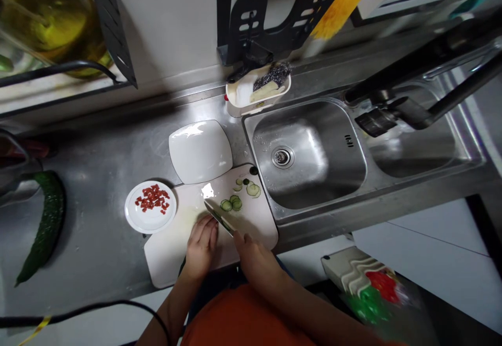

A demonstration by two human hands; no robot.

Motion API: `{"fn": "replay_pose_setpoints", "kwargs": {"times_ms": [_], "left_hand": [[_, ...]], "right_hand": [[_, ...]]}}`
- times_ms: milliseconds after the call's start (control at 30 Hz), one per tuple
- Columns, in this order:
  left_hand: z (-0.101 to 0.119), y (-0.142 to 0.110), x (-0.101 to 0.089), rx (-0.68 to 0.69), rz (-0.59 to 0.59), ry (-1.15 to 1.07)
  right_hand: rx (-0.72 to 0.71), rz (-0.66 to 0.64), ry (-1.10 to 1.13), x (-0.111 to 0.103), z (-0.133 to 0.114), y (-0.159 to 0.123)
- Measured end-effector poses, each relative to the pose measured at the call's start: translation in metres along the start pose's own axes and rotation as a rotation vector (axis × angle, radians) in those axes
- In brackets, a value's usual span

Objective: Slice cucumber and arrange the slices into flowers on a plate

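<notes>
A white cutting board (pixel 172 254) lies on the steel counter beside the sink. My right hand (pixel 251 254) grips a knife (pixel 217 215) whose blade points up and left across the board. My left hand (pixel 201 246) rests on the board just left of the blade, fingers curved down together over something I cannot make out. Cucumber slices (pixel 232 203) lie just beyond the blade, with more slices (pixel 253 189) near the board's far right corner.
A round white plate (pixel 135 220) holds chopped red bits (pixel 152 198). A square white plate (pixel 200 150) sits behind the board. A whole cucumber (pixel 45 226) lies at the left. The sink (pixel 309 152) with faucet (pixel 392 111) lies to the right, a sponge tray (pixel 257 92) behind.
</notes>
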State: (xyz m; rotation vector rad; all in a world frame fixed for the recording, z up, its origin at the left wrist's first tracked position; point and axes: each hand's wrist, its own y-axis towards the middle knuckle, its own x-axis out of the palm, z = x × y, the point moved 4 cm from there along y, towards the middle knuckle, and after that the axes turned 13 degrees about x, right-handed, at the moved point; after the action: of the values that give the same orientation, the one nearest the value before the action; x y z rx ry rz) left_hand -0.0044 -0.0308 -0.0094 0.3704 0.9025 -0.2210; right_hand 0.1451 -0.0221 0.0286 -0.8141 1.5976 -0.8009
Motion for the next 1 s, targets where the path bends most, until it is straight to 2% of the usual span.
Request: {"fn": "replay_pose_setpoints", "kwargs": {"times_ms": [133, 300, 500, 767, 1000], "left_hand": [[0.000, 0.000, 0.000, 0.005, 0.006, -0.009], [0.000, 0.000, 0.000, -0.002, 0.002, -0.006], [0.000, 0.001, -0.001, -0.023, -0.011, -0.022], [0.000, -0.001, -0.001, -0.040, -0.001, -0.004], [0.001, -0.001, -0.003, -0.031, 0.012, 0.007]], "right_hand": [[-0.015, 0.061, 0.008, 0.004, -0.004, 0.008], [0.000, 0.048, -0.012, 0.013, -0.004, 0.015], [-0.014, 0.054, 0.061, 0.011, 0.002, 0.014], [0.011, 0.032, 0.023, 0.005, 0.015, -0.012], [0.013, -0.007, -0.019, 0.010, 0.020, -0.027]]}}
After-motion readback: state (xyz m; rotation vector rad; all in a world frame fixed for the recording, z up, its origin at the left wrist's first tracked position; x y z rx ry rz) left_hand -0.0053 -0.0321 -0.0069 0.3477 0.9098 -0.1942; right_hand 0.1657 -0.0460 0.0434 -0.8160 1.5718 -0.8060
